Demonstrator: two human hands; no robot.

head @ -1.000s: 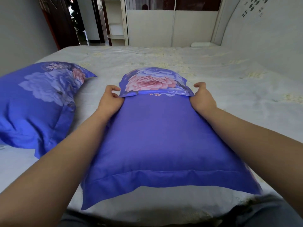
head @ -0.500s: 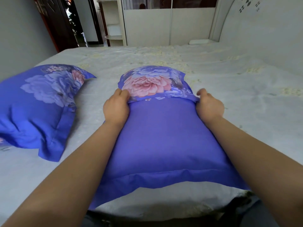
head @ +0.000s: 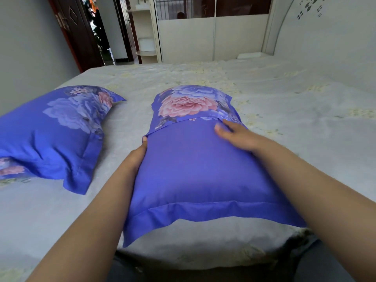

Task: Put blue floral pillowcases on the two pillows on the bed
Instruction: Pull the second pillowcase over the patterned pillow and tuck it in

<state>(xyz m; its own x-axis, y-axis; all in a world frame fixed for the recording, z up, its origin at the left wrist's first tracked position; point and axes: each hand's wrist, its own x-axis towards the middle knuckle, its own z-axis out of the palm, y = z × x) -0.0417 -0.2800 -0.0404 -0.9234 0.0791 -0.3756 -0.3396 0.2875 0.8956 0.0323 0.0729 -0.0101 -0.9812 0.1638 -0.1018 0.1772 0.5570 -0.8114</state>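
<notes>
Second pillow nearly dressed at the near edge of the bed.

The left hand (head: 136, 157) curls round the left side of the cased pillow (head: 195, 169); the right hand (head: 237, 134) lies flat, fingers straight, on top by the floral flap (head: 189, 106). The two hands are apart. I'd judge that if the flap isn't tucked square it could bunch or gape, and the pillow, overhanging the near edge, might slide off. The finished pillow (head: 55, 127) lies near the left edge; the bed (head: 295, 123) is open to the right and beyond.
</notes>
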